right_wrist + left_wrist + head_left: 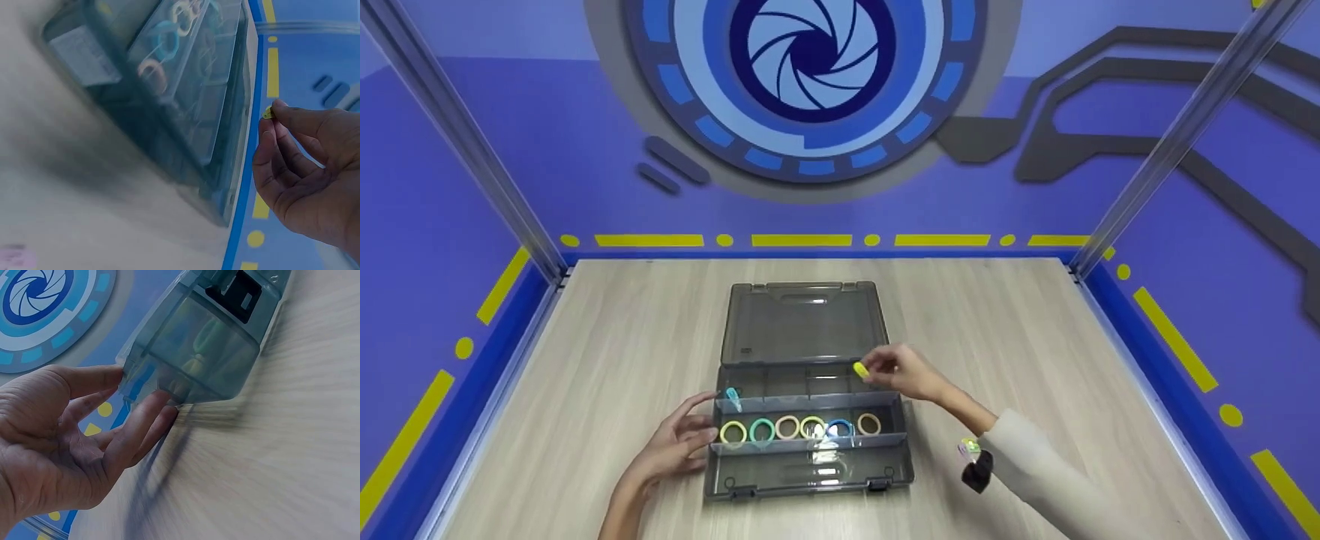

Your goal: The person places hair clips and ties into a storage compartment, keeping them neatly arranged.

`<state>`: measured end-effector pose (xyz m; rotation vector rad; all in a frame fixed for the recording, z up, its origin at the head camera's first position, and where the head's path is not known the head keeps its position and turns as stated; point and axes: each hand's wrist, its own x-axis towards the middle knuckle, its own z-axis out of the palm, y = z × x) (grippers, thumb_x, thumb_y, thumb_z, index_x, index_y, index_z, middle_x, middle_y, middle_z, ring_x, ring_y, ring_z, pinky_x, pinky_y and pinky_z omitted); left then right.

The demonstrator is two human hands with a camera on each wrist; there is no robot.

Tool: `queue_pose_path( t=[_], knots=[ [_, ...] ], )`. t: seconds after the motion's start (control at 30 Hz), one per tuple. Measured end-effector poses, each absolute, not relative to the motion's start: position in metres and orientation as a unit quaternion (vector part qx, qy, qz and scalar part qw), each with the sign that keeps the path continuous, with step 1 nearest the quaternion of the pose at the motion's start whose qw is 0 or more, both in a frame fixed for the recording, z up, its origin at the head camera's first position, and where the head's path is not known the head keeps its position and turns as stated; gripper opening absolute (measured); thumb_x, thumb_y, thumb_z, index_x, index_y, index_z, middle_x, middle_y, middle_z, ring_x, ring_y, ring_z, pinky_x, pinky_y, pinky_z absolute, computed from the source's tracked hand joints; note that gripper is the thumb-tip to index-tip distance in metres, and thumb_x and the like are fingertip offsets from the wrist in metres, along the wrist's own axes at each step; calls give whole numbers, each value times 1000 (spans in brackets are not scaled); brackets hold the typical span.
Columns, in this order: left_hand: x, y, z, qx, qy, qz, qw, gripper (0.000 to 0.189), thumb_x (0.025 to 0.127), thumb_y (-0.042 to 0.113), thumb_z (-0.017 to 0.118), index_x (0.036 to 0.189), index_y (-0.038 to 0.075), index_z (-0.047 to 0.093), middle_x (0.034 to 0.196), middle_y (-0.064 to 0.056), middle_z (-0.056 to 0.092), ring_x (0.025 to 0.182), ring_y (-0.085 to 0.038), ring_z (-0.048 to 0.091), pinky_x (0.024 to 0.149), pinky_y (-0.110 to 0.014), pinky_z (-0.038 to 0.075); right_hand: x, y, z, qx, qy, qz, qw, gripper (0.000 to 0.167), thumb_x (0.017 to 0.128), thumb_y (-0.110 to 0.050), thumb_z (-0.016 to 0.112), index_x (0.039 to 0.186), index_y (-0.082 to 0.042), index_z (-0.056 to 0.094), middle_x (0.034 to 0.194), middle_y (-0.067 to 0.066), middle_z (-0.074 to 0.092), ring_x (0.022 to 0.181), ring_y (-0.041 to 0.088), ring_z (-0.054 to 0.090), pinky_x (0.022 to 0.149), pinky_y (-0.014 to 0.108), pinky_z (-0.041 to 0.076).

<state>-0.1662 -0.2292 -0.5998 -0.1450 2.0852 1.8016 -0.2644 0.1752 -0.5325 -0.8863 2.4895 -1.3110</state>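
Note:
A see-through grey plastic storage box [810,487] lies with its lid [806,326] folded back. Several coloured hair ties, among them a green one [762,442], stand in a row in its middle compartment. A light blue hair clip [733,399] sits at the left of the rear compartment. My left hand [671,442] touches the box's left end with its fingertips; the left wrist view shows the fingers [140,422] against a corner. Over the rear right of the box, my right hand [907,373] pinches a small yellow piece [268,112], seemingly a hair clip, between thumb and fingertips.
Small pink and yellow items [969,448] lie on the wooden table [645,315] right of the box, partly hidden by the black wrist camera [978,472]. Blue printed panels [885,214] and metal posts [1155,172] enclose the table.

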Motion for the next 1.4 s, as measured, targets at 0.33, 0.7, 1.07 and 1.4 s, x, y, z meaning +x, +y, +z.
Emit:
queue_pose_path(
  t=[0.33, 0.7, 1.07, 1.4],
  knots=[
    [-160, -233, -601, -59, 741, 640, 195, 71, 99, 22, 69, 159, 14, 32, 141, -28, 50, 110, -24, 64, 82, -43, 61, -276, 112, -538, -321, 837, -436, 77, 14, 85, 5, 76, 98, 10, 73, 83, 23, 74, 69, 0, 56, 64, 13, 47],
    [-164, -230, -603, -43, 738, 646, 189, 70, 99, 23, 68, 159, 14, 32, 138, -26, 53, 102, -19, 64, 75, -36, 59, -278, 74, -550, -301, 832, -456, 97, 15, 89, 2, 74, 103, 7, 74, 88, 22, 75, 71, 9, 63, 62, 12, 47],
    [-170, -233, -598, -32, 743, 642, 187, 70, 99, 23, 68, 158, 14, 32, 140, -29, 51, 107, -24, 64, 82, -41, 60, -275, 37, -566, -231, 813, -522, 111, 20, 86, 6, 75, 106, 9, 74, 91, 24, 77, 81, 36, 75, 63, 13, 53],
    [-168, -230, -600, -46, 739, 645, 190, 71, 98, 23, 69, 158, 15, 33, 140, -28, 51, 108, -22, 63, 80, -40, 60, -271, 8, -575, -199, 836, -499, 108, 19, 82, 8, 77, 101, 4, 78, 85, 18, 78, 77, 27, 77, 59, 14, 50]
  ],
)
